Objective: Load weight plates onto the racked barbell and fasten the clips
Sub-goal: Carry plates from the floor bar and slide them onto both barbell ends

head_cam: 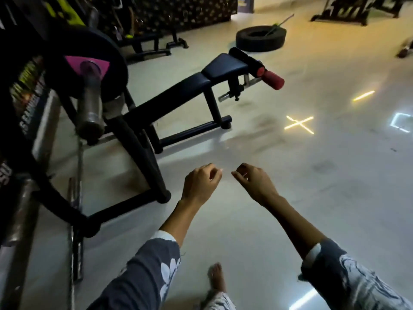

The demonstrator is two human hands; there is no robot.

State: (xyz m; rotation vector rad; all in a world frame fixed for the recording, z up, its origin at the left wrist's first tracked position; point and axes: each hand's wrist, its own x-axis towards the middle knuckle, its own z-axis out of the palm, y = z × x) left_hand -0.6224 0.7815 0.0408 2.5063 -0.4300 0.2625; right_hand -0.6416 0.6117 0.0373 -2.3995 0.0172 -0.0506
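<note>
A black weight plate (107, 52) with a pink centre sits on the steel barbell sleeve (90, 104) at the upper left, the sleeve's end pointing toward me. No clip shows on the sleeve. My left hand (201, 182) and my right hand (254, 182) hang side by side over the bare floor, well to the right of the sleeve. Both have their fingers loosely curled and hold nothing.
A black decline bench (201, 86) with red roller pads (271, 79) stands behind the rack's black legs (143, 162). A tyre (261, 38) lies on the floor farther back. Loose bars (74, 220) lie along the floor at the left. My bare foot (216, 278) is below.
</note>
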